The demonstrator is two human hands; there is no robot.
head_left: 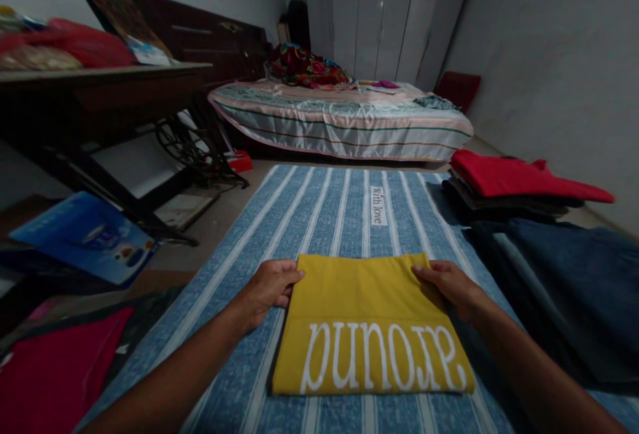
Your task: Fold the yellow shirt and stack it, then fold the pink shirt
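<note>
A folded yellow T-shirt (359, 294) lies on a blue-and-white striped cloth (319, 214), its white "around" print upside down to me along the near edge. At its far left corner, my left hand (274, 284) pinches the fabric between thumb and fingers. My right hand (446, 284) grips the far right corner the same way, thumb on top. The fingers under the fabric are partly hidden.
On the right stand a stack of folded clothes topped by a red garment (519, 178) and folded dark jeans (574, 287). Pink-red fabric (64, 367) and a blue box (90, 237) are at left. Beyond are a sewing-machine table (104, 98) and a bed (339, 121).
</note>
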